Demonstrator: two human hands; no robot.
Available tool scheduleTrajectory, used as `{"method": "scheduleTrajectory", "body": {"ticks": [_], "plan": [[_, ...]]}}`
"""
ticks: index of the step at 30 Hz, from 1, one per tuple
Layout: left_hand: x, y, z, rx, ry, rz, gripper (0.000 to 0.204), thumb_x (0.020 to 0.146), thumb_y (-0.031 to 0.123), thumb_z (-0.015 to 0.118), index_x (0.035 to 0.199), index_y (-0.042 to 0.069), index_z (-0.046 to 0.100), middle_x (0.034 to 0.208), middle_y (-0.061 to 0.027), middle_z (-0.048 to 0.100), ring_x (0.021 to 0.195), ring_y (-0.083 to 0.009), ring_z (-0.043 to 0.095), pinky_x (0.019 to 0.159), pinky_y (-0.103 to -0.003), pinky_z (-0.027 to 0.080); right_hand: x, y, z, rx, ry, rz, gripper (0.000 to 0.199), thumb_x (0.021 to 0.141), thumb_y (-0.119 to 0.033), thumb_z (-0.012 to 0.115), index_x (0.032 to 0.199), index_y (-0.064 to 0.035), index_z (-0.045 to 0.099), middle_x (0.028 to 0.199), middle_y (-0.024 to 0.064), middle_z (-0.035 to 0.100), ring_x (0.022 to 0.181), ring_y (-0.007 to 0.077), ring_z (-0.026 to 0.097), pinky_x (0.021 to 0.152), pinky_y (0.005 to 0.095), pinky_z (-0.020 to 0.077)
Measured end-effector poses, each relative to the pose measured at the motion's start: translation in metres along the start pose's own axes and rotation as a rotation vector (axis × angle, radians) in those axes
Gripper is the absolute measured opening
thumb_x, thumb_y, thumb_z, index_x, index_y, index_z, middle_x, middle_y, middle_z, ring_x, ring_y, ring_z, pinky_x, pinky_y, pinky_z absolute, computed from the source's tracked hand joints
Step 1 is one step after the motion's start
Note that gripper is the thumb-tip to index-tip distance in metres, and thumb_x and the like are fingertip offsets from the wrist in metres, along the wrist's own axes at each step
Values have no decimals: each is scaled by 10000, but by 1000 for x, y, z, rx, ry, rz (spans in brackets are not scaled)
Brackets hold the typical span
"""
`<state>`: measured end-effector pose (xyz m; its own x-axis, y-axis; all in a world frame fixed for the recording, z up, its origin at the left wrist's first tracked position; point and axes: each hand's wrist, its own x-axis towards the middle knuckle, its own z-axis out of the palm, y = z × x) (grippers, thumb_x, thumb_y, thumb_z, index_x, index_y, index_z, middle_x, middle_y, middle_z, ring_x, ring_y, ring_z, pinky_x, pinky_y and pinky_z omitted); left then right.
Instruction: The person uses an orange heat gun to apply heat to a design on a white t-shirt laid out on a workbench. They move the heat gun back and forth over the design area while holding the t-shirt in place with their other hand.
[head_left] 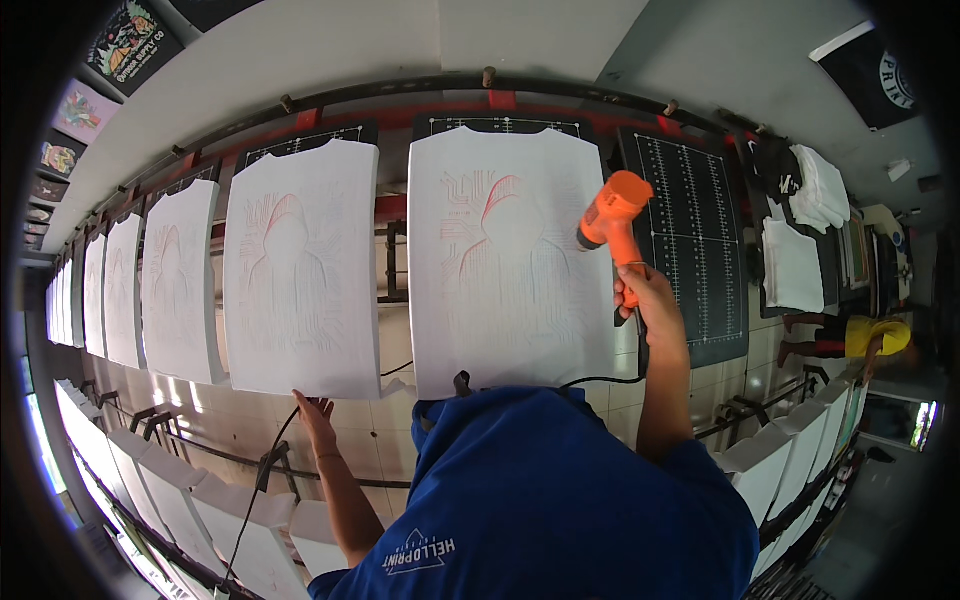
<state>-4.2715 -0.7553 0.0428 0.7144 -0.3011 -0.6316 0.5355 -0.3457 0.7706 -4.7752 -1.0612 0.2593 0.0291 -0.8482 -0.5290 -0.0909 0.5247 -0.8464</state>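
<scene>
My right hand (pixel 655 300) is wrapped round the handle of an orange hair dryer (pixel 618 208). Its dark nozzle points down-left over the right side of a white T-shirt (pixel 505 330) stretched on a flat printing board. Faint red and grey lines on that shirt form a hooded figure. A black cable (pixel 605 380) runs from near the dryer's handle toward my body. Lower left, my left hand (pixel 318 425) is by the bottom edge of a neighbouring white shirt (pixel 300 350) with the same print. Its fingers close on a thin black cord (pixel 262 470).
Several more shirt-covered boards (pixel 172 280) line up to the left. A bare black board (pixel 695 250) with white ruled markings lies at right. Beyond it are folded white shirts (pixel 793 265) and a person in yellow (pixel 875 337). Another row of boards (pixel 245 525) stands behind me.
</scene>
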Motion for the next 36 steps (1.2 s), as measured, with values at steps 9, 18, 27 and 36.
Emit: {"method": "scheduleTrajectory", "body": {"ticks": [9,18,27,36], "plan": [[6,9,70,-188,463,10,697,947,549,336,1243,-62,497,1175,-201,585,976,-326,596,827,-438,495,-4,8,44,51,-293,-14,228,894,-236,595,959,-24,542,756,31,566,623,101,551,466,228,415],[-5,6,86,7,608,63,801,944,580,224,1071,-121,591,1128,-261,594,970,-395,584,888,-473,468,-11,19,31,13,-283,-11,276,891,-269,613,969,-13,543,754,32,570,601,100,552,458,219,413],[-10,10,87,144,688,22,806,945,568,187,1015,-107,623,1094,-266,610,991,-414,583,908,-486,458,-32,27,-12,84,-41,-22,243,888,-261,610,931,-36,527,749,28,564,619,107,567,476,221,421],[-1,13,85,221,743,-48,802,948,548,181,958,-111,638,1036,-265,631,961,-418,593,900,-479,464,-26,29,74,-31,-472,-19,254,892,-249,596,948,-7,547,758,35,572,624,97,546,469,230,413]]}}
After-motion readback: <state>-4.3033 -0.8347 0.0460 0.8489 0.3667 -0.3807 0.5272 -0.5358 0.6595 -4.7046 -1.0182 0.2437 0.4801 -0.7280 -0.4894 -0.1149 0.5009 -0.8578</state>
